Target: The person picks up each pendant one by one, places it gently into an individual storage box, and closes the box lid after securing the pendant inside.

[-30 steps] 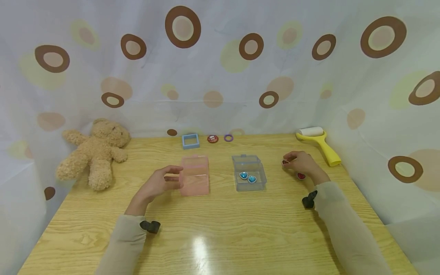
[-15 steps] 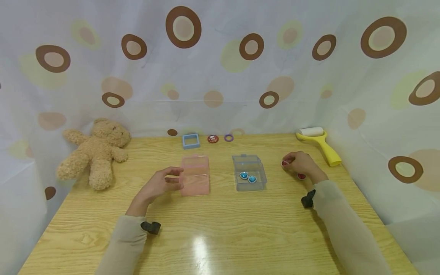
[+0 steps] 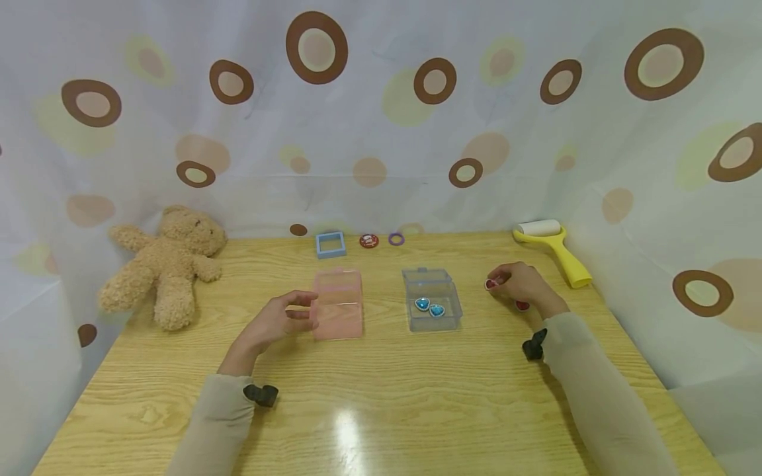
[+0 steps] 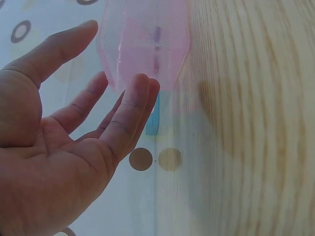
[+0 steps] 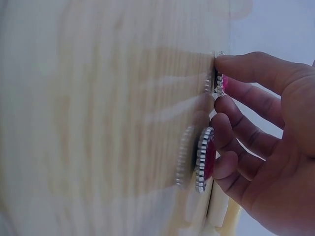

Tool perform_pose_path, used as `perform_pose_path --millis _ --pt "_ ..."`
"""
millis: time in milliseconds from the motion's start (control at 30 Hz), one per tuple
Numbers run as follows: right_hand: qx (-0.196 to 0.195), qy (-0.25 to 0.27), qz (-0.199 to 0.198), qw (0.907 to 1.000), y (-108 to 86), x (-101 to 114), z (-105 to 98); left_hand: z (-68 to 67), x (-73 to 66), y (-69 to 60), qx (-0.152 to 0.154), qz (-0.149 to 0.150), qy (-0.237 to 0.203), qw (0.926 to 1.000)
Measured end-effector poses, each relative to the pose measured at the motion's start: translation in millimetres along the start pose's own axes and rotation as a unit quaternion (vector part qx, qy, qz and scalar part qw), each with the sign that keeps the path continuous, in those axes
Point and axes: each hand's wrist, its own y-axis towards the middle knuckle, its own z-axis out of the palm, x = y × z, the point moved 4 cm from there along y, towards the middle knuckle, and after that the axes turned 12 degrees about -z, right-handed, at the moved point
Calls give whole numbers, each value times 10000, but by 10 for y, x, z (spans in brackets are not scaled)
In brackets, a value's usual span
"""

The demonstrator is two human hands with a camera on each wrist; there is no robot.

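Observation:
My right hand (image 3: 521, 285) pinches a red rhinestone gem (image 3: 491, 283) with a silver beaded rim, low over the table at the right. In the right wrist view, thumb and fingers meet at that gem (image 5: 221, 81). A second red rhinestone gem (image 3: 522, 305) lies on the table under the hand. To the left, my left hand (image 3: 276, 322) has its fingers loosely bent beside an opened clear pink box (image 3: 337, 320); whether they touch it I cannot tell. An opened clear blue-grey box (image 3: 434, 323) holds two blue heart gems (image 3: 423, 304).
A teddy bear (image 3: 172, 264) leans at the back left. Along the back edge lie a blue square frame (image 3: 330, 254), a red round badge (image 3: 368, 240) and a purple ring (image 3: 395, 239). A yellow-handled lint roller (image 3: 565, 258) lies at the back right.
The pinched red gem has shifted slightly left and toward the front in my right hand's fingers. My left hand and both boxes stay nearly where they were.

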Motion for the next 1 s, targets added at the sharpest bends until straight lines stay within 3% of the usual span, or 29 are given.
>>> perform_pose_path --millis 300,800,1000 --pt "67 -25 -87 9999 14 -14 -4 -6 16 -2 2 -114 -119 9999" --pt "66 144 -109 9998 -20 87 -36 -7 -11 -14 -23 32 28 10000" --pt "-21 266 -299 9992 -19 178 -65 -9 -5 -8 -46 58 52 10000"
